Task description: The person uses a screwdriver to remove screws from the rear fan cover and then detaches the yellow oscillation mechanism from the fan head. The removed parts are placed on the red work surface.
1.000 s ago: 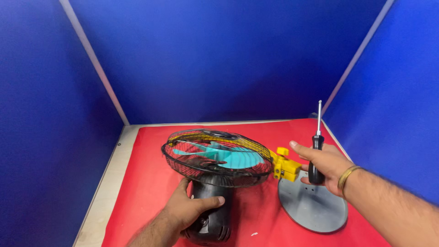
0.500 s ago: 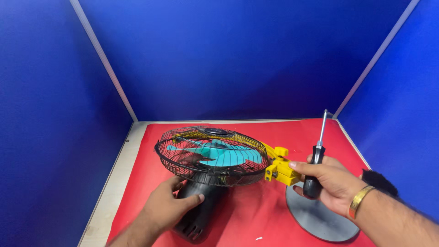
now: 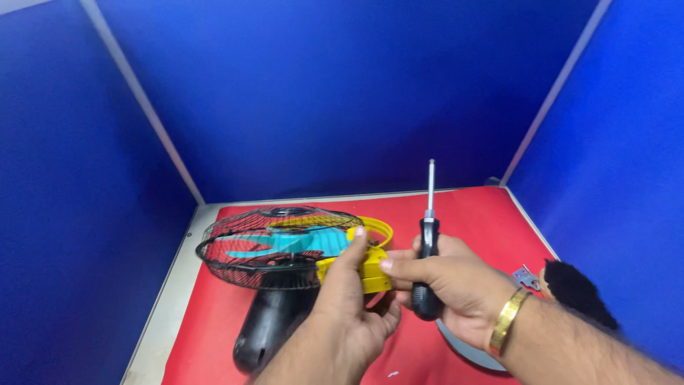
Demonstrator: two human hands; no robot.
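A small fan lies tilted on the red mat (image 3: 484, 214). It has a black wire cage (image 3: 235, 249), turquoise blades (image 3: 285, 244), a black motor housing (image 3: 267, 328) and a yellow bracket (image 3: 370, 267) at its right side. My left hand (image 3: 349, 306) grips the yellow bracket, its forefinger reaching up to the cage rim. My right hand (image 3: 449, 285) holds a black-handled screwdriver (image 3: 427, 249) upright, shaft pointing up, and its thumb also touches the yellow bracket. A gold bangle sits on my right wrist.
The grey round fan base (image 3: 463, 349) lies under my right forearm. A small metal plate (image 3: 526, 276) and a black fuzzy object (image 3: 577, 292) rest at the mat's right edge. Blue partition walls enclose the table on three sides.
My left hand left the black motor housing and moved up onto the yellow bracket. My right hand with the screwdriver shifted left, closer to the bracket. The camera view dropped nearer.
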